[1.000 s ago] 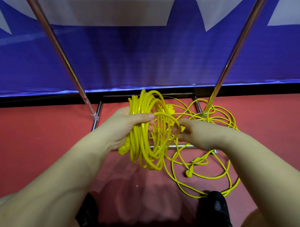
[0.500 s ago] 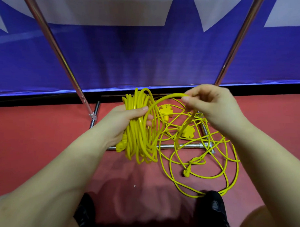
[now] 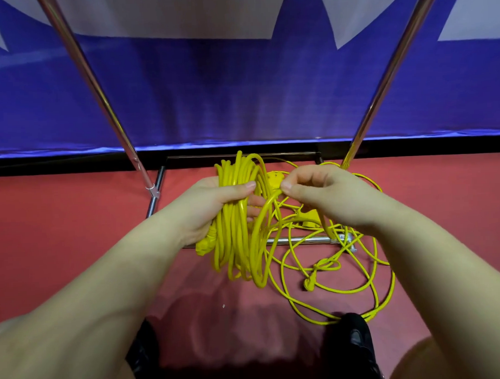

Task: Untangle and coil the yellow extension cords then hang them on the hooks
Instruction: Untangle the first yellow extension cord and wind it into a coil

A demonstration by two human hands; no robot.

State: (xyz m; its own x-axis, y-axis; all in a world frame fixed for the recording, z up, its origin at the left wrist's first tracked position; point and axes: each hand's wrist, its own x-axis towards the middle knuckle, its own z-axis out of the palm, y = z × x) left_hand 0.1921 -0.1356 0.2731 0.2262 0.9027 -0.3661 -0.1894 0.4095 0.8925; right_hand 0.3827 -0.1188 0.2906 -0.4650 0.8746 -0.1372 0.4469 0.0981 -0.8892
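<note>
Coiled cord (image 3: 238,218): smooth yellow plastic jacket with a light sheen.
Loose cord (image 3: 359,273): the same glossy yellow plastic, thinner-looking strands on the floor.
Rack poles (image 3: 98,89): polished metal, chrome-bright and reflective.
Base bar (image 3: 301,240): shiny bare metal.
Banner (image 3: 239,90): blue woven-looking sheet, faint gloss, fine ribbed texture.
Floor (image 3: 60,224): red, matt, smooth.
Shoes (image 3: 353,344): black, dull finish.

Both chrome poles (image 3: 98,89) cut off by top edge; left hand (image 3: 215,207) palm hidden behind yellow coil (image 3: 238,218); shoes (image 3: 353,347) partly hidden by forearms
</note>
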